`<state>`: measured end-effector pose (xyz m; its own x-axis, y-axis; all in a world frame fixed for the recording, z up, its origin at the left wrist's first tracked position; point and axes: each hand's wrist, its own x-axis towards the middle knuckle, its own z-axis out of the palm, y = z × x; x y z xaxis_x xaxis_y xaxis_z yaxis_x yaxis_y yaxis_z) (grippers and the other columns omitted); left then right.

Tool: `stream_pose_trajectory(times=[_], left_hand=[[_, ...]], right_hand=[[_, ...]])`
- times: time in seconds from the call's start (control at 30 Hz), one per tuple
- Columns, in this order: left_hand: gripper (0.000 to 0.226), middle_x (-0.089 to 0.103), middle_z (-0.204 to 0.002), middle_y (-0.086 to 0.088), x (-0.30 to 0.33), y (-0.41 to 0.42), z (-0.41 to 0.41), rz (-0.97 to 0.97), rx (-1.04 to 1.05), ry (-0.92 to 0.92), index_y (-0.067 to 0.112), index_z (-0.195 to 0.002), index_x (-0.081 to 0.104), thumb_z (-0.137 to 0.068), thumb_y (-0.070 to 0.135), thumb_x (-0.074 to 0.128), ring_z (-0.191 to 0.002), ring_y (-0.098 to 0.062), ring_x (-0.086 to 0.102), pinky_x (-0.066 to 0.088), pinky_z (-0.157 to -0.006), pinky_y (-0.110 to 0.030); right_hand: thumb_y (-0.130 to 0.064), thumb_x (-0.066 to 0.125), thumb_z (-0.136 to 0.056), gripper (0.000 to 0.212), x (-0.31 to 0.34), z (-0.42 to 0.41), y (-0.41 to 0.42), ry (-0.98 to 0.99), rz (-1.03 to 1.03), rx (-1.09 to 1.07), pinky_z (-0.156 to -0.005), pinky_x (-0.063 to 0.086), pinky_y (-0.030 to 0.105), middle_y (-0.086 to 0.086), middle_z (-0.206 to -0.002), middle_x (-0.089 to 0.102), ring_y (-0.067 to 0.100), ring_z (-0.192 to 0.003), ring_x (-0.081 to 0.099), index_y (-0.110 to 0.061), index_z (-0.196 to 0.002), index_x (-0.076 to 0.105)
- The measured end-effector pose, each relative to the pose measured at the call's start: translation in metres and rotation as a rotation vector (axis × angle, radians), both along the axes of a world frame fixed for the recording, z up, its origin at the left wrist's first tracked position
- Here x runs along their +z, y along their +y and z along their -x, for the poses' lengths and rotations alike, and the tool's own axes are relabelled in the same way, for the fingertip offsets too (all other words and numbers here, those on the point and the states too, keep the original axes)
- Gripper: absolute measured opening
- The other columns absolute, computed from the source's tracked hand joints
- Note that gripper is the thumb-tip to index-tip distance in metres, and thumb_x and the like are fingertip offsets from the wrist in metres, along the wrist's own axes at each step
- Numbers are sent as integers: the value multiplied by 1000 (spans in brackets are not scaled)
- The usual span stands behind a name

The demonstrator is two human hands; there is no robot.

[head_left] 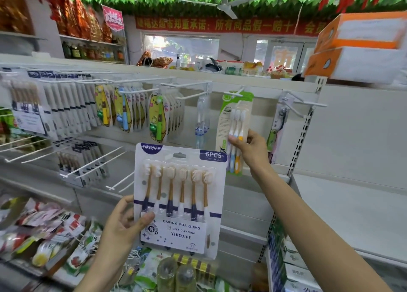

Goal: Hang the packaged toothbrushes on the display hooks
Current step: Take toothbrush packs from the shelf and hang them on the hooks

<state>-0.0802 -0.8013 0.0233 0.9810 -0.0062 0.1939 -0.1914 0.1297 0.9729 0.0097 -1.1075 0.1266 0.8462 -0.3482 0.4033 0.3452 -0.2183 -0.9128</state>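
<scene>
Left hand grip: thumb across the front and fingers behind the lower left edge of the big white six-brush blister card with purple corner labels. Card is upright, held off the rack, below the top row of hooks. Its hang slot is at top centre, free.

Right hand grip: fingers pinched on the lower part of the narrow green-topped three-brush pack. Top of that pack sits at the white wire hook; can't tell if the slot is fully threaded.

Step in hand, my read: seating the green pack on that hook.
- Keep the pack square to the hook, slot lined up with the tip.
- Push straight back along the wire, don't twist; thin card may tear at the slot.
- Let go only once it hangs on its own weight.

Then the six-pack: empty white double-wire hooks on the lower row to the left look like the fit, near packs that seem to match it. Wide card, so support near the top when threading.
</scene>
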Motion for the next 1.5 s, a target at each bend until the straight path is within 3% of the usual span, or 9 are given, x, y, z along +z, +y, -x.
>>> stream_pose_trajectory(times=[0.23,0.43,0.63,0.77,0.9,1.07,1.23,1.37,1.5], left_hand=[[35,77,-98,-12,-6,-5,1,19,48,14,5,-111,58,-78,0,69,-85,-21,74,58,-68,-19],[30,78,-90,1,-8,-9,6,5,108,44,8,-109,58,-83,-4,67,-75,-10,74,54,-59,-13],[30,78,-90,1,-9,3,3,-16,98,45,8,-108,59,-82,-3,68,-76,-12,74,55,-61,-14],[37,78,-93,-3,-11,22,-2,-7,83,25,10,-110,61,-75,7,72,-83,-17,75,57,-67,-19],[42,77,-97,-6,-14,51,-6,1,40,35,11,-111,61,-71,15,73,-86,-19,75,59,-70,-24],[41,77,-100,-7,-24,108,-16,21,29,40,17,-109,61,-72,22,78,-92,-23,74,59,-74,-29],[47,77,-102,-5,-33,177,-18,61,48,59,18,-109,61,-72,32,86,-93,-20,74,57,-73,-23],[52,76,-108,-7,-43,240,-13,36,72,80,20,-114,60,-72,35,88,-100,-24,73,56,-85,-39],[55,76,-106,-8,-55,305,-5,36,145,108,22,-115,60,-70,39,87,-99,-26,73,57,-88,-50]], right_hand=[[-10,71,-91,14,-7,-38,-15,5,-40,-32,-60,51,11,-1,-89,73,-2,-69,70,-8,-104,68],[-14,74,-88,20,-13,-62,-22,26,-45,-101,-72,54,31,15,-92,73,22,-79,68,-1,-102,69],[-12,76,-87,26,-17,-57,-21,22,22,-202,-67,47,24,7,-92,67,10,-73,62,-5,-108,61],[-1,78,-77,62,-31,-45,-17,37,144,-397,-96,50,42,14,-126,58,26,-111,59,-7,-131,48],[-8,71,-86,59,-43,-8,15,-71,287,-527,-110,37,44,18,-138,45,31,-128,44,-6,-138,43],[-25,61,-98,14,-50,36,103,-66,238,-217,-95,53,42,0,-107,70,14,-99,65,-20,-109,69],[-35,52,-95,29,-55,65,216,-25,191,153,-80,55,36,0,-92,76,20,-87,70,-17,-98,74],[-27,60,-91,20,-63,73,296,18,140,356,-77,56,26,0,-96,77,14,-88,71,-14,-100,72],[-16,71,-85,28,-76,66,365,84,55,496,-89,58,33,4,-107,77,21,-101,73,-9,-112,66]])
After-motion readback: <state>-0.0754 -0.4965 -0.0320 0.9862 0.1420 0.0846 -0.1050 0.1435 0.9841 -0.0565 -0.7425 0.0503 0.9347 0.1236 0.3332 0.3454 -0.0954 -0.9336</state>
